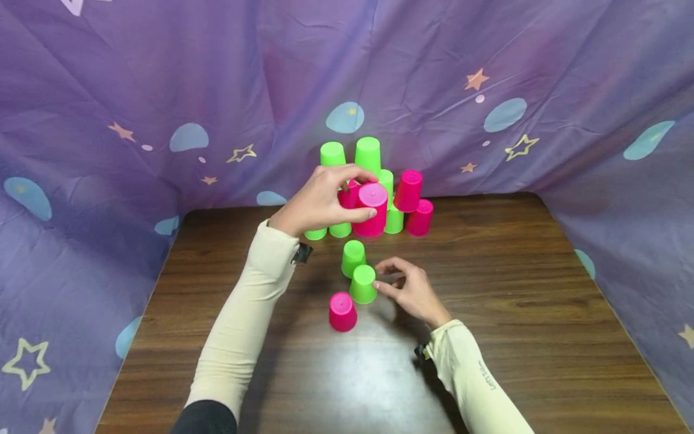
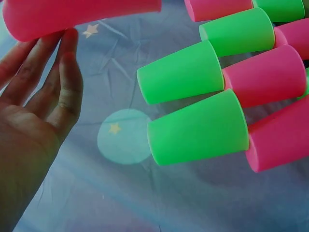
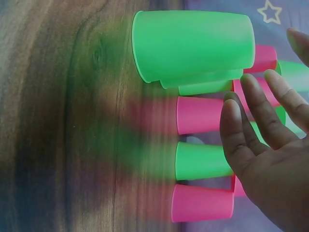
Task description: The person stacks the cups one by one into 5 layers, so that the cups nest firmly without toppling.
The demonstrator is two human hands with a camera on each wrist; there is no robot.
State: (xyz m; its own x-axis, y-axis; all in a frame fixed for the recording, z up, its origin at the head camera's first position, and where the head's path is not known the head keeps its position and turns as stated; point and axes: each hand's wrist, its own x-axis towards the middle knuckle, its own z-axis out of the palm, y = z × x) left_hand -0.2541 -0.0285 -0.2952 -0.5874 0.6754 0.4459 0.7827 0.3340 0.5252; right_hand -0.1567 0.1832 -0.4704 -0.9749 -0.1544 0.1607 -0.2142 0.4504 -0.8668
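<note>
My left hand (image 1: 320,199) holds an upside-down pink cup (image 1: 372,214) in the air before the stack, thumb on the near side and fingers on the far side. In the left wrist view the pink cup (image 2: 82,17) shows above the fingers. My right hand (image 1: 414,294) is beside the nearer green cup (image 1: 363,284), fingers loosely bent; in the right wrist view they stand apart from the green cup (image 3: 193,46). Another green cup (image 1: 353,256) sits just behind it, and a pink cup (image 1: 343,313) in front. All three stand upside down on the table.
Behind the held cup rises a stack of green and pink cups (image 1: 368,155), partly hidden by the left hand. At its right side, a pink cup (image 1: 408,190) sits above a lower pink cup (image 1: 420,218). A purple patterned curtain (image 1: 423,72) hangs behind the wooden table (image 1: 504,283).
</note>
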